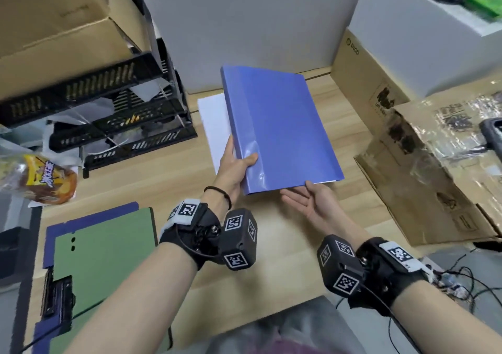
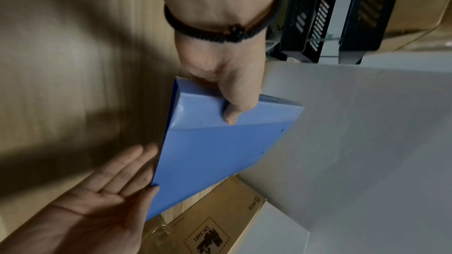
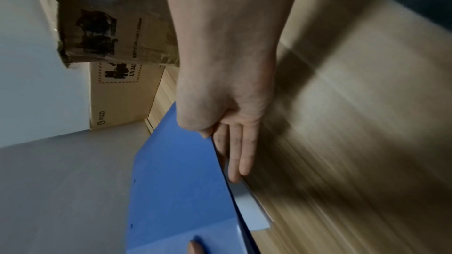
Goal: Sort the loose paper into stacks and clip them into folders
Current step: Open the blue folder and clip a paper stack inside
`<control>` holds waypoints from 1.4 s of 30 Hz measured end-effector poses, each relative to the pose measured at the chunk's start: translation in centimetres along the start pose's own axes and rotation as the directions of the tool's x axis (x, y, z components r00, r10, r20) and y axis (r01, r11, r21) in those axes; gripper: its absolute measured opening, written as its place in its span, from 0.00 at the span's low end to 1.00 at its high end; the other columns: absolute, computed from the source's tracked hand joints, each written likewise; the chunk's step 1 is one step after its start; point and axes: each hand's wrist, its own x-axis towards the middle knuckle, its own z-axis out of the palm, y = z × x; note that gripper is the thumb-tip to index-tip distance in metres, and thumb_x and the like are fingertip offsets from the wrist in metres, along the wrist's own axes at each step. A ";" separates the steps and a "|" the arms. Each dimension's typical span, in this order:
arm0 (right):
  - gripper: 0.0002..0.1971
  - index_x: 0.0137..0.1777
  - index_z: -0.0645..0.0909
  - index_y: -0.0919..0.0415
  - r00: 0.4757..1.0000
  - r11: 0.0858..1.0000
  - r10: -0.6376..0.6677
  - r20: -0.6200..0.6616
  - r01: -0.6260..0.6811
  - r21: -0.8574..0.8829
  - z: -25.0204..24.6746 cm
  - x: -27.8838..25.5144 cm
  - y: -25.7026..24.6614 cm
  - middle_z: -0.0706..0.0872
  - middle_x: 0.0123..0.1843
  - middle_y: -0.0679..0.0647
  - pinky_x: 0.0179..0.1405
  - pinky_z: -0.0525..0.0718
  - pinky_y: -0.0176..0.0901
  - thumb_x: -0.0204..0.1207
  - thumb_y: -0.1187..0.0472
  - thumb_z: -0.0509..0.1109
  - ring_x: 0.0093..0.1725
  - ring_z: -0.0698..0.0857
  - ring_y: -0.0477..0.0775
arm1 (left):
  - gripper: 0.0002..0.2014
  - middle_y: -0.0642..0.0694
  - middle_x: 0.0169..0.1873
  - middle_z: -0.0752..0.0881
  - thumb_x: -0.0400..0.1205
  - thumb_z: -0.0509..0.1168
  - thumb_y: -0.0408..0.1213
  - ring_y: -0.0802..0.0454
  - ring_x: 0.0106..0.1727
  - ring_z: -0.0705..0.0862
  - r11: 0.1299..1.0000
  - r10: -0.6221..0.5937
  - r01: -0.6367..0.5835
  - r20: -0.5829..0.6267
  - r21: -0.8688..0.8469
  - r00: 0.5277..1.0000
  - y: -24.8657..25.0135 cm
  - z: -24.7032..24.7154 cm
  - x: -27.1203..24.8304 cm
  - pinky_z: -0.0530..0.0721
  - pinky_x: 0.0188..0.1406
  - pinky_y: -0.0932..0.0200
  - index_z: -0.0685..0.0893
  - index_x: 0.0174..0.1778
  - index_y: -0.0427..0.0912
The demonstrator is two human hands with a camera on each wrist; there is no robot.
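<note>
A closed blue folder (image 1: 279,125) (image 2: 215,154) (image 3: 181,186) is lifted over the wooden table (image 1: 168,179), tilted, with white sheets showing at its lower right edge. My left hand (image 1: 233,169) (image 2: 229,92) grips its near left corner, thumb on the cover and fingers beneath. My right hand (image 1: 304,201) (image 2: 107,196) (image 3: 227,126) lies palm up with straight fingers under the folder's near edge. A stack of white paper (image 1: 214,125) rests on the table under the folder's left side. An open folder with a green sheet (image 1: 103,256) lies at the near left.
Black stacked paper trays (image 1: 114,120) stand at the left under a cardboard box (image 1: 54,19). A snack bag (image 1: 46,179) lies at the far left. Cardboard boxes (image 1: 423,163) crowd the right side; a white box (image 1: 423,27) stands behind. Cables (image 1: 461,280) trail at the right edge.
</note>
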 end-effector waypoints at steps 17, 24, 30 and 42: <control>0.09 0.57 0.70 0.69 0.966 0.994 0.031 -0.257 -0.056 -0.092 -3.1 11.4 -6.6 0.80 0.53 0.65 0.42 0.89 0.47 0.89 0.62 0.53 0.42 0.88 0.57 | 0.44 0.51 0.80 0.68 0.72 0.71 0.47 0.47 0.75 0.75 0.967 -0.212 0.226 -0.118 0.120 0.970 -5.1 5.8 14.7 0.76 0.73 0.42 0.54 0.81 0.61; 0.10 0.45 0.69 0.62 0.954 0.996 -0.036 -0.299 0.009 -0.089 -2.6 12.6 -7.1 0.80 0.44 0.60 0.46 0.86 0.48 0.89 0.62 0.52 0.41 0.87 0.57 | 0.36 0.50 0.74 0.76 0.76 0.69 0.41 0.45 0.69 0.81 0.948 -0.269 0.284 -0.113 0.142 0.956 -4.5 5.8 15.8 0.79 0.67 0.37 0.61 0.79 0.59; 0.01 0.56 0.68 0.61 0.958 0.998 -0.016 -0.285 0.032 0.052 -4.3 12.0 -7.4 0.80 0.42 0.59 0.49 0.84 0.48 0.87 0.65 0.56 0.41 0.84 0.57 | 0.33 0.46 0.66 0.83 0.82 0.60 0.22 0.46 0.64 0.84 0.914 -0.347 0.315 0.088 0.254 0.934 -4.9 7.7 15.7 0.86 0.60 0.49 0.63 0.81 0.52; 0.09 0.61 0.75 0.64 0.980 0.967 0.162 -0.112 -0.180 -0.178 -4.9 9.6 -4.8 0.86 0.55 0.64 0.62 0.83 0.53 0.87 0.62 0.56 0.52 0.87 0.62 | 0.24 0.49 0.46 0.82 0.82 0.58 0.21 0.53 0.42 0.81 0.887 -0.342 0.269 0.141 0.376 0.929 -3.6 7.8 15.4 0.81 0.42 0.62 0.75 0.71 0.48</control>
